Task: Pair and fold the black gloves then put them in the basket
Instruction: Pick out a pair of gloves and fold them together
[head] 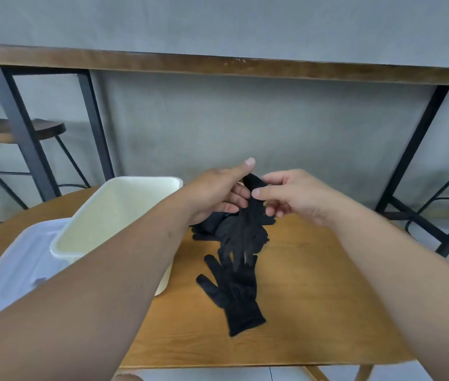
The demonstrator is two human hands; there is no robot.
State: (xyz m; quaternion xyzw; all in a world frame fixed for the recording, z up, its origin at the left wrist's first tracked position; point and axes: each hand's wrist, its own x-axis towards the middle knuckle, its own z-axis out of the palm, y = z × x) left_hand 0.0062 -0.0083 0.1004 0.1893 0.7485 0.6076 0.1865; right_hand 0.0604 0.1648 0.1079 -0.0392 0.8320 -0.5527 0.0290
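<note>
- The left hand (218, 192) and the right hand (292, 196) meet above the far middle of the wooden worktop (314, 312), both raised off its surface.
- Between them hangs a held black glove (245, 229), cuff end up, its glove-fingers dangling down toward the worktop.
- The right hand pinches the cuff end between thumb and curled fingers (278, 177).
- The left hand's fingers (234, 199) are curled against the same glove from the other side, thumb stretched out above it; it appears to grip the cloth, though the exact contact is partly hidden.
- A small heap of black gloves (212, 225) lies on the worktop just behind and below the held one, partly covered by it.
- A flat black glove (234, 292) lies alone on the worktop nearer the person, cuff toward the near edge, fingers pointing away toward the heap.
- The cream basket (86, 232) stands on the left part of the worktop, just beside the heap; nothing can be seen inside it.
- A white lid or tray (6, 276) lies left of the basket, touching or slipped under its near corner.
- Beyond the worktop, a long wooden counter on black legs (218, 63) runs along a grey wall, with a dark stool (44, 129) at the left.
</note>
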